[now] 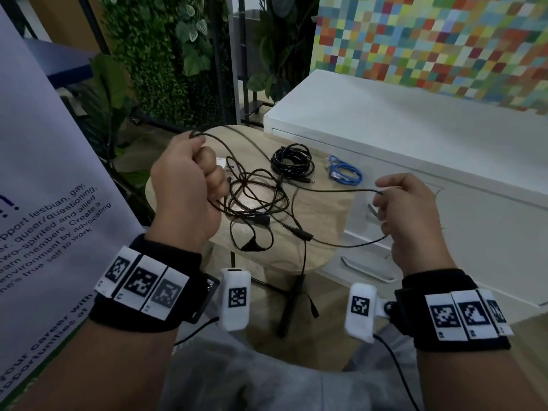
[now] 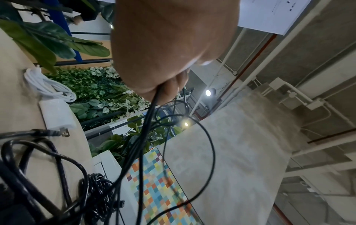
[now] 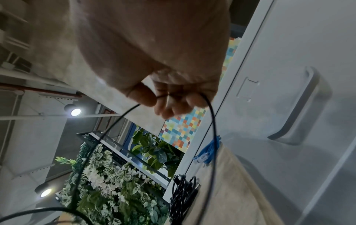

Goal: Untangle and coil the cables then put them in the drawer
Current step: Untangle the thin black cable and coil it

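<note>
1. Seen from the head camera, the left hand (image 1: pixel 189 188) is a closed fist around several strands of a thin black cable (image 1: pixel 255 200), raised over the near left edge of the round wooden table (image 1: pixel 320 203); how many strands pass through the fist is hidden by the fingers.
2. Right of the table, the right hand (image 1: pixel 406 215) pinches the same cable where it loops back; the cable's far tail drops off the table's near edge and its plug hangs by the table leg.
3. On the table's far side lie a coiled black cable (image 1: pixel 292 161) and, at its right edge, a coiled blue cable (image 1: pixel 345 172); the white drawer unit (image 1: pixel 415 143) stands directly behind and right of the table, its drawers shut.
4. From the left wrist, the palm (image 2: pixel 173 45) fills the upper frame and black strands emerge from under the curled fingers; a white charger (image 2: pixel 56 114) and white cord (image 2: pixel 48 85) sit on the table, half hidden in the head view. The tangle at lower left is blurred.
5. From the right wrist, thumb and fingers (image 3: pixel 173 103) clamp the thin cable's loop; the blue cable (image 3: pixel 208 152) is partly cut off by the table's edge, beside a drawer handle (image 3: pixel 300 109).
</note>
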